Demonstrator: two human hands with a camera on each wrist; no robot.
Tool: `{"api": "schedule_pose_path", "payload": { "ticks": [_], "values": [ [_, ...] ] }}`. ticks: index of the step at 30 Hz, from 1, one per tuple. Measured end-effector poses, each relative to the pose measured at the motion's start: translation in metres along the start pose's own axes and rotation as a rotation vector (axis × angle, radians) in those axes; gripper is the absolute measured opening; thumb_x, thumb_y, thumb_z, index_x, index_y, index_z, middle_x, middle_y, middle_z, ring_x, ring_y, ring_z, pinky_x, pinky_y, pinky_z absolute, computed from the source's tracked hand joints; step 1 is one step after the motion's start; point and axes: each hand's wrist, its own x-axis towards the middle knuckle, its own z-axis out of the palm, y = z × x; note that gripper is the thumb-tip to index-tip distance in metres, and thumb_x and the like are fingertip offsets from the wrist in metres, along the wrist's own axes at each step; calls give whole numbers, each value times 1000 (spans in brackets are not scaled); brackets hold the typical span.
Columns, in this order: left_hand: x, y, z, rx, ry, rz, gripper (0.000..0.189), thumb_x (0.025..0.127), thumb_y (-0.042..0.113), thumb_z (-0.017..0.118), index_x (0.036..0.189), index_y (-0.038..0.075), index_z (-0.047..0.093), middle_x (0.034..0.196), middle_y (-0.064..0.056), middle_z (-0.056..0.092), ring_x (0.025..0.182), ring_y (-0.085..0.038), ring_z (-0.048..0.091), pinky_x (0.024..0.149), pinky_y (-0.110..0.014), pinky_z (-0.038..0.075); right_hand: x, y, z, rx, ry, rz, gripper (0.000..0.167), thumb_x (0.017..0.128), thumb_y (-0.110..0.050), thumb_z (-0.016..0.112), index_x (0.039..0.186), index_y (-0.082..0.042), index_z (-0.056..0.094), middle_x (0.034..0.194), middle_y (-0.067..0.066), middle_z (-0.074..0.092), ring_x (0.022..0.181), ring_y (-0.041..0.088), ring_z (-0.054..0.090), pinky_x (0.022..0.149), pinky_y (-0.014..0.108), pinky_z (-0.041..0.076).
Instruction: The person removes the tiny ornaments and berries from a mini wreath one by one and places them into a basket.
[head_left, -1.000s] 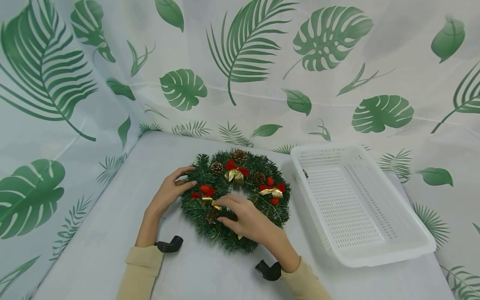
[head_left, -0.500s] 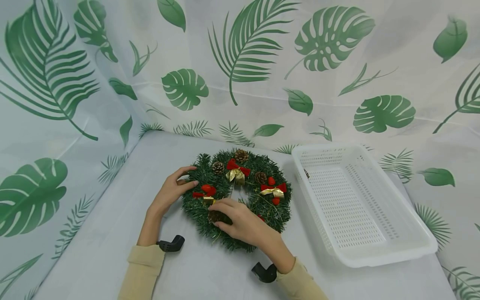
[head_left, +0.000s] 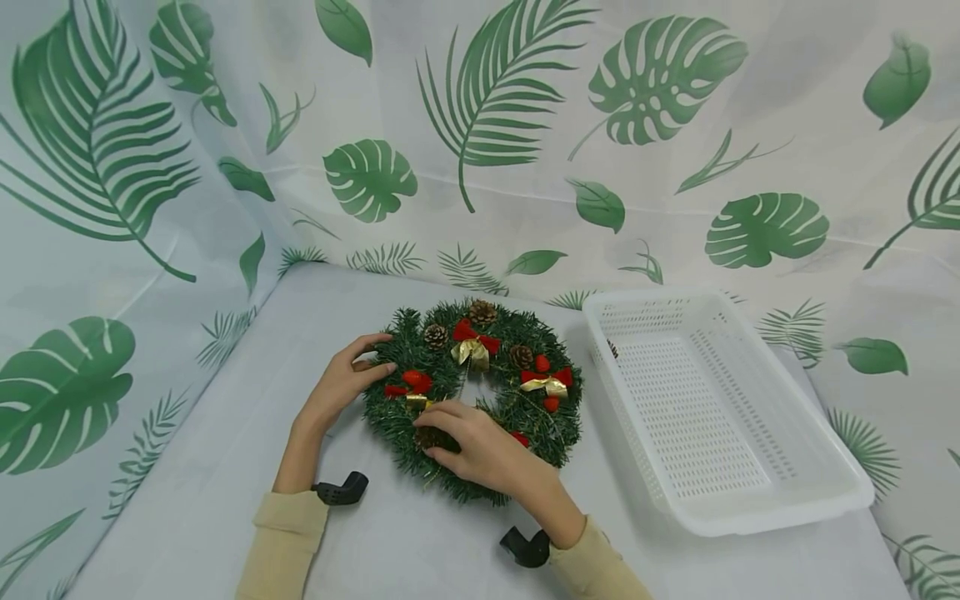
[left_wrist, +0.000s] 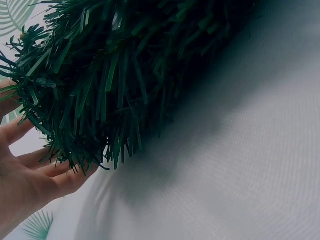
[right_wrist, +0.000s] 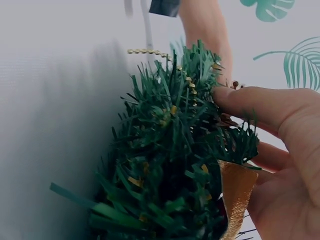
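Left hand [head_left: 337, 382] grips a wreath [head_left: 551, 429], right hand [head_left: 483, 446] pinches one pinecone [head_left: 426, 437], white basket [head_left: 772, 513] by the right edge of the table [head_left: 420, 550].

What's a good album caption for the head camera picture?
Left hand on a round green tinsel wreath, right hand at one brown pinecone, white perforated plastic basket alongside.

A green tinsel wreath [head_left: 442, 362] lies flat on the white table [head_left: 405, 542] – a full ring round an open middle.
Red-and-gold bows [head_left: 476, 343], brown pine cones and red berries [head_left: 552, 403] dot its face, and gold beads [right_wrist: 192, 85] trail off its near side. Your left hand [head_left: 341, 379] holds its left edge, thumb on top; your right hand [head_left: 480, 437] pinches the near-left pine cone [head_left: 426, 438] – partly hidden under your fingers, nestled in the tinsel.
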Motion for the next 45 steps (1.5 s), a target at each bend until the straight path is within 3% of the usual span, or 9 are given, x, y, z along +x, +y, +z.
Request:
{"api": "schedule_pose_path", "payload": {
  "ticks": [19, 27, 38, 45],
  "values": [
    [0, 1, -1, 11, 5, -2, 59, 99, 35, 71, 153, 26, 49, 168, -9, 28, 142, -43, 47, 108, -61, 43, 1, -1, -9, -4, 25, 25, 33, 94, -9, 77, 125, -5, 69, 128, 9, 67, 114, 21, 69, 92, 27, 57],
    [-1, 1, -3, 11, 2, -9, 59, 100, 35, 71, 153, 26, 48, 168, -10, 27, 144, -43, 44, 107, -60, 44, -1, 3, -19, -54, 106, -28, 34, 90, -7, 80, 122, -3, 70, 124, 11, 68, 111, 23, 69, 90, 29, 58],
    [-2, 4, -4, 9, -1, -23, 60, 100, 34, 71, 154, 25, 48, 169, -10, 25, 145, -44, 42, 111, -63, 40, -11, 8, -41, -72, 152, 19, 32, 90, -6, 79, 121, -3, 70, 125, 15, 68, 115, 26, 68, 90, 34, 60],
    [-3, 5, -1, 12, -12, -25, 61, 99, 34, 71, 155, 24, 46, 170, -11, 22, 148, -46, 37, 112, -64, 40, -23, 11, -64, -123, 216, 31, 33, 87, -4, 82, 119, -4, 71, 122, 15, 70, 106, 27, 72, 80, 37, 62]
  ]
}}
